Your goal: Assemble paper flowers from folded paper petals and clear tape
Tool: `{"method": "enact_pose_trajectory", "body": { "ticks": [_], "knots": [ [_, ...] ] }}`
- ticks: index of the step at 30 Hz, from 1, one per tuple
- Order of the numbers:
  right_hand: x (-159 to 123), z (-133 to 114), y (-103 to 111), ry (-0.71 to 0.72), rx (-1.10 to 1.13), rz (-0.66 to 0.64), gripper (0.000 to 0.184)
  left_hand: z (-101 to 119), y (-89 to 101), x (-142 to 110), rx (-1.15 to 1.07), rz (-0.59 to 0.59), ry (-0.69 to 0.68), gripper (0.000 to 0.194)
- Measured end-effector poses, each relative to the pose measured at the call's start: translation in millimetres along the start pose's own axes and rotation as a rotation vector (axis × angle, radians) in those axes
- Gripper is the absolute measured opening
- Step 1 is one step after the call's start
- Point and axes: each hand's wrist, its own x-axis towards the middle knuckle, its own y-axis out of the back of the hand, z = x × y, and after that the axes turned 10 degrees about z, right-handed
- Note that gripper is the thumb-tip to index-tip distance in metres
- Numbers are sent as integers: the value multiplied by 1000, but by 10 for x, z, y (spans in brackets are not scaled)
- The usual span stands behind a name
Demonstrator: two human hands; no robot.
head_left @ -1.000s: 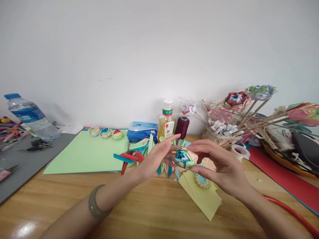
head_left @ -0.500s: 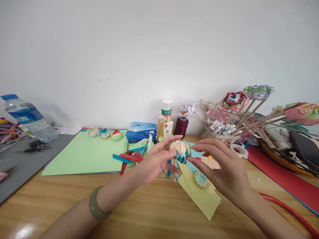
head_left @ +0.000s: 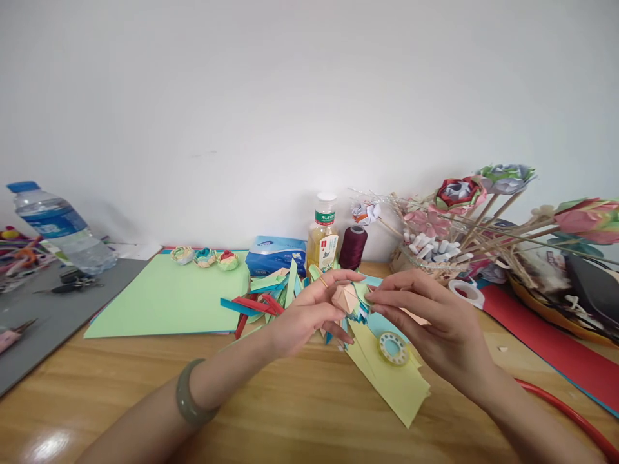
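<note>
A small folded paper flower (head_left: 350, 298) in peach, green and blue is held up over the wooden table (head_left: 290, 412). My left hand (head_left: 309, 312) cups it from the left with curled fingers; a grey-green bangle sits on that wrist. My right hand (head_left: 425, 316) pinches the flower's right edge with thumb and forefinger. Below the hands lie yellow paper sheets (head_left: 391, 380) and a small roll of tape (head_left: 393, 348).
A pile of coloured paper strips (head_left: 264, 296) and a light green sheet (head_left: 174, 298) lie to the left, with three small paper flowers (head_left: 206, 258) behind. A tissue pack (head_left: 275, 254), small bottle (head_left: 323, 235), thread spool (head_left: 353, 247), paper flowers on sticks (head_left: 464, 212) and a water bottle (head_left: 58, 227) stand further back.
The paper flower has passed from my right hand into my left, turned so its peach underside shows. My right hand now pinches its edge.
</note>
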Motion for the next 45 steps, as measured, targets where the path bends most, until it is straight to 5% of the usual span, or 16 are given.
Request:
{"method": "enact_pose_trajectory", "body": {
  "ticks": [8, 12, 17, 25, 39, 45],
  "knots": [
    [26, -49, 39, 0, -120, -156, 14, -20, 24, -10, 69, -57, 15, 46],
    [14, -58, 20, 79, -209, -167, 18, 13, 5, 1, 13, -30, 117, 43],
    [-1, -27, -7, 126, -199, -158, 15, 41, -40, -14, 203, 31, 213, 36],
    [47, -134, 11, -203, -5, -62, 10, 0, -25, 10, 70, 141, -17, 42],
    [34, -228, -34, -366, 60, -88, 9, -28, -78, -7, 247, 253, -222, 45],
    [35, -187, -42, -657, 253, -75, 10, -70, -59, -15, 283, 254, -374, 43]
  ]
}}
